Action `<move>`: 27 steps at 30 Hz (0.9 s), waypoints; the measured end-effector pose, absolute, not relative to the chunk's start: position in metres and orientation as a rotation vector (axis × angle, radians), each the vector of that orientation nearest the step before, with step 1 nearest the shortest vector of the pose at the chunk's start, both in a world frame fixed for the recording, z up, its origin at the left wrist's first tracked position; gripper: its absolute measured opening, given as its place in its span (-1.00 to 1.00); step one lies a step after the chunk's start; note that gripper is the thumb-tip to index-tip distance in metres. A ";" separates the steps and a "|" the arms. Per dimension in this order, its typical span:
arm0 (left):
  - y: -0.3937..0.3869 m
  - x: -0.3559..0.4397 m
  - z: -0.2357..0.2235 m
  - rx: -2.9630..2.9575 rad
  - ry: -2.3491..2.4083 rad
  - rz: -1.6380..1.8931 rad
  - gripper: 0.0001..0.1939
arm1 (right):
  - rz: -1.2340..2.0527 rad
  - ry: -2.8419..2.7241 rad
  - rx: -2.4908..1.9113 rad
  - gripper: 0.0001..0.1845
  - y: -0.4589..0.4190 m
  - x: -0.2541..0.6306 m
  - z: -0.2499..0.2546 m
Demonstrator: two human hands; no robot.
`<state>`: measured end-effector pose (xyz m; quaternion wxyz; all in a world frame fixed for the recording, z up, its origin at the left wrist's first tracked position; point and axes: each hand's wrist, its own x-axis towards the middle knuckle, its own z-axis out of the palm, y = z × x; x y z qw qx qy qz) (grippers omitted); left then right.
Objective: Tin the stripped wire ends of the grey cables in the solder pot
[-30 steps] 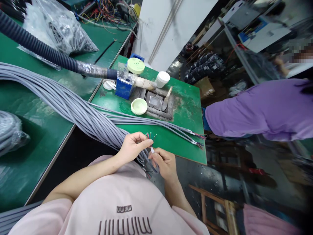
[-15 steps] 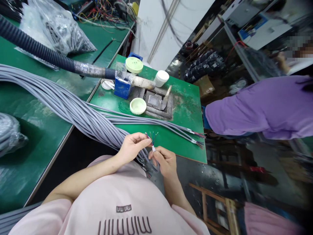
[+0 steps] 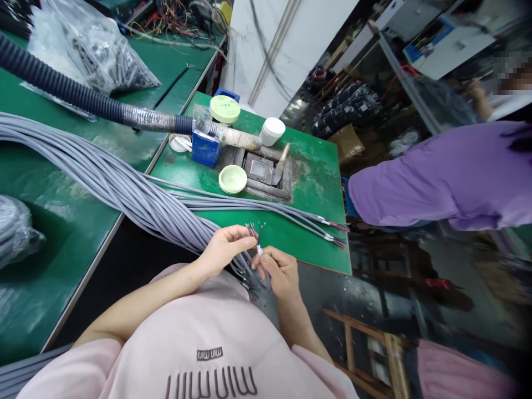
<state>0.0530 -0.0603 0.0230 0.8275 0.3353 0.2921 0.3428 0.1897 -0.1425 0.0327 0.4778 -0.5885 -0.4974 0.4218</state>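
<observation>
In the head view my right hand [image 3: 281,269] pinches a grey cable just below its white-wrapped end [image 3: 260,250]. Thin coloured wires [image 3: 255,231] fan upward out of that end, their tips bare and pale. The thumb and fingers of my left hand [image 3: 228,247] close on some of these wires from the left. Beneath my left wrist runs a thick bundle of grey cables [image 3: 137,191], its loose ends hanging by my shirt. Several separate grey cables [image 3: 266,208] lie on the green table beyond, with stripped ends at the right edge.
A solder pot [image 3: 261,168] with a scraper [image 3: 281,164] is set in the table. Around it are a pale green dish [image 3: 233,179], a lidded tub [image 3: 225,109], a white cup [image 3: 272,131] and a blue block [image 3: 205,148] under a black hose [image 3: 83,91]. A person in purple [image 3: 440,177] is at right.
Both hands stay almost in place at the cable end. The coloured wires have shifted slightly left and bunch closer to my left fingers. The whole view has moved a little.
</observation>
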 end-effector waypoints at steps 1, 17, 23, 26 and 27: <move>-0.060 0.053 0.021 0.691 0.588 0.664 -0.70 | 1.038 -1.226 -1.430 -0.59 -0.142 0.190 0.033; -0.002 0.033 0.021 2.456 0.911 0.670 -0.79 | 0.851 -0.936 -2.210 -0.53 -0.218 0.258 0.004; 0.016 0.039 0.017 2.694 1.191 0.466 -0.73 | 1.058 -1.269 -2.521 -0.57 -0.233 0.256 -0.007; 0.016 0.046 0.016 2.735 1.226 0.437 -0.75 | 1.273 -1.145 -2.143 -0.58 -0.216 0.240 0.003; 0.015 0.047 0.016 2.736 1.225 0.443 -0.79 | 1.342 -1.069 -2.013 -0.60 -0.208 0.235 0.006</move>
